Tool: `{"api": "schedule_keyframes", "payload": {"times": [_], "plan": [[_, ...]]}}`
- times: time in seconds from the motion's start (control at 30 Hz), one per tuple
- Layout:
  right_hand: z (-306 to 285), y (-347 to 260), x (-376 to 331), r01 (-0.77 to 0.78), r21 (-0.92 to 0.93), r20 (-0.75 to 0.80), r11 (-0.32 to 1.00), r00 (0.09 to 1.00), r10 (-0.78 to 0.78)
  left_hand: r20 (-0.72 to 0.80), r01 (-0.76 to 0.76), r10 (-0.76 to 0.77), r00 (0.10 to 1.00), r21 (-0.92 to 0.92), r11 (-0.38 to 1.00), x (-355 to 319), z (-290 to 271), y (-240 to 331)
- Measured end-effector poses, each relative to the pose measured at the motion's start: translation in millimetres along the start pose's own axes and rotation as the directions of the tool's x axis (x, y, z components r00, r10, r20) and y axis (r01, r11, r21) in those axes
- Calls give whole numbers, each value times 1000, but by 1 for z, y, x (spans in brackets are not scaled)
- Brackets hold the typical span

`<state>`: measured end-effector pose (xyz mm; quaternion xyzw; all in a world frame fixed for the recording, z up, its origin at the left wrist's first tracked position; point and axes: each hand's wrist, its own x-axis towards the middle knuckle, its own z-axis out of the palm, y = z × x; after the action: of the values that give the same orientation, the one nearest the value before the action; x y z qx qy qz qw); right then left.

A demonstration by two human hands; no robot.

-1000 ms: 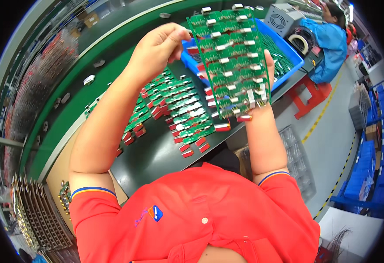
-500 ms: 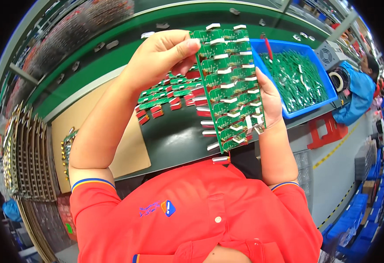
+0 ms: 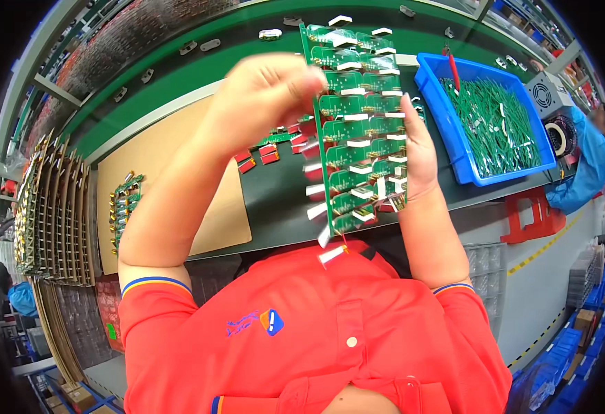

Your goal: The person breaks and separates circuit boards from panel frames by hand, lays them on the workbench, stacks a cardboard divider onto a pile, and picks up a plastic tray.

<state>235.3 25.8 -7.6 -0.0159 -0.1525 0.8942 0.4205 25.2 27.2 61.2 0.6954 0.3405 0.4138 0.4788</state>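
Dark worktop (image 3: 281, 200) below, tan sheet (image 3: 171, 159) at left, blue bin (image 3: 454, 148) of green parts at right. Green panel (image 3: 357, 131) held upright above the worktop, in front of the chest. Left hand (image 3: 268, 96) closed over its top left edge, blurred, fingers seemingly pinching. Right hand (image 3: 416, 152) gripping the right edge, fingers wrapped behind.

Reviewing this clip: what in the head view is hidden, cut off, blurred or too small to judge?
- Left hand: motion-blurred, so its fingers and exact grip on the panel are unclear.
- Right hand: fingers hidden behind the panel; only the palm edge shows.
- Panel parts: too small to identify.
- Boards on the mat: mostly hidden by the left forearm and the panel.
- Blue bin: its green pieces are too small to tell apart.
- Co-worker's sleeve: cut off by the fisheye rim.
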Motion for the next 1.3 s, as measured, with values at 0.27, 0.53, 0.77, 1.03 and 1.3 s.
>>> {"api": "schedule_keyframes", "payload": {"times": [0.27, 0.53, 0.77, 1.03, 1.3], "plan": [[-16, 0, -13, -31, 142, 98, 989, 995, 17, 268, 9, 134, 954, -474, 880, 4, 29, -11], [-22, -26, -30, 179, -12, 2, 984, 984, -179, 267, 200, -161, 950, -125, 972, 5, 56, -13], [-38, -37, -30, 146, 38, 81, 989, 986, -149, 241, 164, -100, 965, -263, 951, 23, 70, -18], [-57, -54, -28, 221, 129, 134, 967, 962, -237, 398, 318, -264, 878, -76, 945, 19, 67, -40], [-67, -49, -9, 207, 114, 30, 972, 977, -211, 403, 209, -72, 912, -309, 928, 32, 67, -51]]}}
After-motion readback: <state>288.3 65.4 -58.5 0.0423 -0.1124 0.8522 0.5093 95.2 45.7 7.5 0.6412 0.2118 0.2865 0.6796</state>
